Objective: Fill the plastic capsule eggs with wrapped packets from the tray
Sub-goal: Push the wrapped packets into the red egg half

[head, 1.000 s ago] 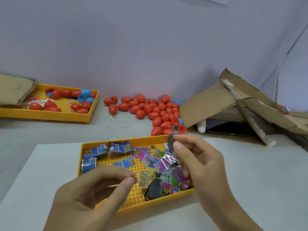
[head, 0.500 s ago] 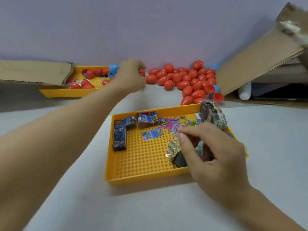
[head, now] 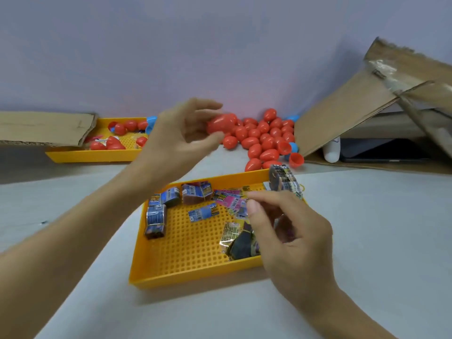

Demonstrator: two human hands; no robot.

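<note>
**Egg fetched, packet waiting**

Back from the far pile, the left hand (head: 181, 140) had lifted a red egg (head: 221, 123) in its fingertips. The right hand (head: 291, 231) pinched a folded packet (head: 283, 179) above the tray's (head: 195, 275) right edge, seemingly ready for loading.

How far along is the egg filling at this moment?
Done: closed red eggs lie piled at the wall; whether filled cannot be told. In hand: left hand holds a closed red egg, right hand pinches a folded packet over the near tray. Left: opening the egg, and many packets in that tray.
</note>
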